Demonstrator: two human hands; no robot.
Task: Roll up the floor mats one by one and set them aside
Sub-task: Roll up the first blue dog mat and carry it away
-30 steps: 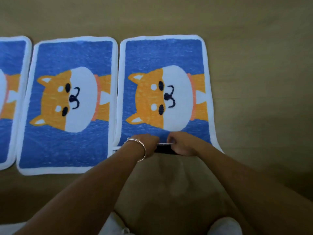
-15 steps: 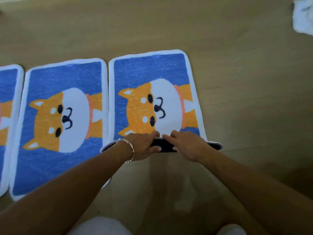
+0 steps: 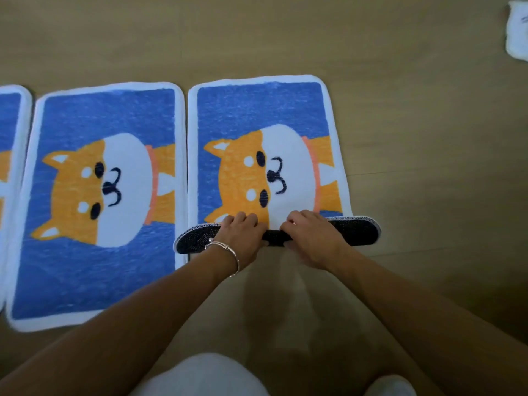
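The right-hand blue mat (image 3: 257, 115) with an orange and white dog lies on the wooden floor. Its near end is turned over into a low roll (image 3: 354, 232) that shows the black dotted underside. My left hand (image 3: 243, 235), with a silver bracelet on the wrist, and my right hand (image 3: 310, 238) sit side by side on the middle of the roll, fingers curled over its top. A second, flat mat of the same kind (image 3: 97, 195) lies just to the left. Only a strip of a third mat (image 3: 10, 167) shows at the left edge.
Bare wooden floor (image 3: 428, 138) stretches to the right and behind the mats. A white cloth-like thing (image 3: 518, 30) lies at the far right top corner. My pale-clothed knees (image 3: 200, 375) are at the bottom of the view.
The rolled near end has grown longer and thicker and moved up the mat, now reaching the dog's chin. Both hands moved forward with it.
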